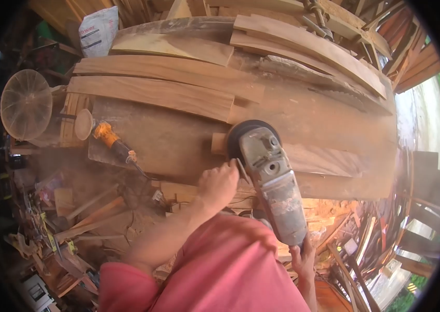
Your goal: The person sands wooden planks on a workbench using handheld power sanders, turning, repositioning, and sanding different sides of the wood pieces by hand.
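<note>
A large, dust-covered angle grinder (277, 187) lies across the middle of the view, its round black disc (252, 125) over a wooden board (324, 160) on the bench. My left hand (221, 182) is closed at the side of the tool's head, apparently around its side handle, which the fingers mostly hide. At the rear end of the body, my right hand (304, 256) is wrapped round the grinder, with its fingers partly hidden beneath it. The board shows on both sides of the disc.
Several planks (152, 92) lie along the bench's (168, 130) far side. An orange and black power tool (108, 136) with a round disc rests at left. A white bag (99, 32) stands at the back. Wood scraps and offcuts (95, 218) clutter the floor; dust hangs around.
</note>
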The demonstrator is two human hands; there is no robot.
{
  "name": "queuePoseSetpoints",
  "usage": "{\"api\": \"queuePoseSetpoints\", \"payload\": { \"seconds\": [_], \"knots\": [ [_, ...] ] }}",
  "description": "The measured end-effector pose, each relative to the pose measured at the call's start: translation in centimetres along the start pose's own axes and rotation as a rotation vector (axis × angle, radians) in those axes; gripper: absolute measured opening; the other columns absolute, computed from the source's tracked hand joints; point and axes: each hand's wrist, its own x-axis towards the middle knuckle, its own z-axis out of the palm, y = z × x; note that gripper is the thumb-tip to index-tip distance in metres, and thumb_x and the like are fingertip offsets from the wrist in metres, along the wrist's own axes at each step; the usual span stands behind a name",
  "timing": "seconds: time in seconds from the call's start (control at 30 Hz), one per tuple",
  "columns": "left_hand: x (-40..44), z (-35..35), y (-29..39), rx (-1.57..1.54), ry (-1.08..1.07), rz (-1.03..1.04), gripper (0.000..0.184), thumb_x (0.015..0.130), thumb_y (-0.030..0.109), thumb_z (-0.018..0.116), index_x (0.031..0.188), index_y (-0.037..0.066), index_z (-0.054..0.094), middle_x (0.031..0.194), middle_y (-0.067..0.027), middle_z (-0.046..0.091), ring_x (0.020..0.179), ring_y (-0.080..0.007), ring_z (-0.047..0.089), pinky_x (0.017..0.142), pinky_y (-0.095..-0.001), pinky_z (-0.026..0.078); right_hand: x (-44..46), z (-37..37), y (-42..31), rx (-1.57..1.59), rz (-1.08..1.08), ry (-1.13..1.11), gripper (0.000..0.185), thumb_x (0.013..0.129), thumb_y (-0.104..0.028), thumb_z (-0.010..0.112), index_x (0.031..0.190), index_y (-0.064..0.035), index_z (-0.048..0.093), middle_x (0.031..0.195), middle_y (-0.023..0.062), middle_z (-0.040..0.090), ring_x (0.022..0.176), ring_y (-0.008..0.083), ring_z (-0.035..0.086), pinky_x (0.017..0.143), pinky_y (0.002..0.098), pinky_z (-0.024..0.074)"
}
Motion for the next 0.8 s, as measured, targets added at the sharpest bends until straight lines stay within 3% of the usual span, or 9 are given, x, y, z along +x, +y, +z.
{"api": "queuePoseSetpoints", "payload": {
  "seconds": [0.03,0.13,0.23,0.33,0.4,0.47,0.53,0.67,0.8],
  "knots": [
    [0.0,-0.2,-0.5,0.02,0.035,0.009,0.016,0.089,0.006,0.059,0.103,0.001,0.062,0.089,-0.0153,0.074,0.075,-0.0331,0.076,0.065,-0.0433,0.062,0.3,0.7,0.2,-0.007,-0.02,0.021,0.083,0.098,-0.055,0.058,0.151,0.0062,0.04,0.079,0.0112,0.063,0.068,0.0189,0.059,0.061,0.0356,0.0472],
    [0.8,-0.3,-0.9,-0.076,-0.108,-0.059,0.031,0.086,0.015,0.069,0.112,0.001,0.058,0.098,-0.0208,0.073,0.089,-0.0415,0.072,0.077,-0.0507,0.059,0.5,1.0,0.2,-0.02,-0.04,0.07,0.085,0.098,-0.056,0.056,0.155,0.0038,0.037,0.073,0.0055,0.059,0.066,0.0147,0.055,0.059,0.0339,0.0452],
    [2.3,-1.3,-0.2,-0.172,-0.174,0.105,0.039,0.091,0.031,0.073,0.114,0.002,0.059,0.096,-0.0184,0.074,0.093,-0.0378,0.073,0.079,-0.0452,0.059,0.0,0.5,1.8,0.011,-0.069,0.153,0.084,0.099,-0.056,0.056,0.154,0.0038,0.037,0.073,0.0047,0.059,0.065,0.0144,0.055,0.058,0.0337,0.045],
    [5.4,-0.1,-5.2,-0.845,-0.101,-0.124,0.057,0.092,0.053,0.071,0.11,0.0,0.061,0.092,-0.0142,0.073,0.091,-0.0281,0.073,0.08,-0.0383,0.057,-0.6,-1.1,2.0,0.07,-0.019,0.219,0.081,0.099,-0.057,0.055,0.149,0.0054,0.042,0.071,0.0037,0.058,0.063,0.0131,0.054,0.056,0.0321,0.0441],
    [7.5,1.9,-10.9,-0.712,0.284,-0.478,0.062,0.094,0.059,0.068,0.102,-0.002,0.064,0.087,-0.0098,0.07,0.08,-0.0179,0.069,0.071,-0.0314,0.055,-1.4,-2.1,3.6,0.115,0.016,0.258,0.076,0.099,-0.058,0.054,0.141,0.0061,0.049,0.07,0.003,0.057,0.061,0.0122,0.053,0.055,0.0309,0.0434],
    [9.7,1.2,-15.8,-0.805,0.065,-0.751,0.05,0.095,0.047,0.071,0.09,-0.002,0.069,0.082,-0.0113,0.07,0.07,-0.0177,0.068,0.058,-0.0306,0.052,-2.1,-3.6,6.0,0.112,0.026,0.28,0.066,0.099,-0.059,0.053,0.12,0.0039,0.055,0.068,0.0031,0.056,0.056,0.0126,0.053,0.05,0.0305,0.0417],
    [12.2,2.2,-16.7,-0.952,0.175,-0.732,0.045,0.096,0.042,0.072,0.095,-0.003,0.071,0.08,-0.0099,0.07,0.065,-0.0154,0.067,0.053,-0.0283,0.05,-2.7,-5.2,6.1,0.064,0.079,0.316,0.075,0.098,-0.063,0.051,0.127,0.0055,0.055,0.07,0.0069,0.06,0.06,0.0149,0.06,0.056,0.0331,0.0494],
    [14.8,1.7,-17.0,-1.042,0.24,-0.743,0.036,0.095,0.031,0.074,0.098,-0.004,0.072,0.08,-0.0091,0.071,0.062,-0.0145,0.067,0.048,-0.0281,0.05,-3.3,-7.0,8.3,0.108,0.083,0.371,0.08,0.097,-0.068,0.051,0.127,0.006,0.055,0.069,0.0066,0.059,0.059,0.0139,0.057,0.053,0.0331,0.0475],
    [17.8,2.1,-16.7,-1.022,0.316,-0.79,0.035,0.093,0.03,0.077,0.097,-0.005,0.072,0.078,-0.0107,0.072,0.063,-0.0157,0.069,0.048,-0.0278,0.05,-3.8,-6.6,9.3,0.11,0.084,0.431,0.084,0.096,-0.072,0.052,0.126,0.0064,0.054,0.07,0.0063,0.058,0.058,0.0134,0.055,0.052,0.0325,0.0463]
  ]
}}
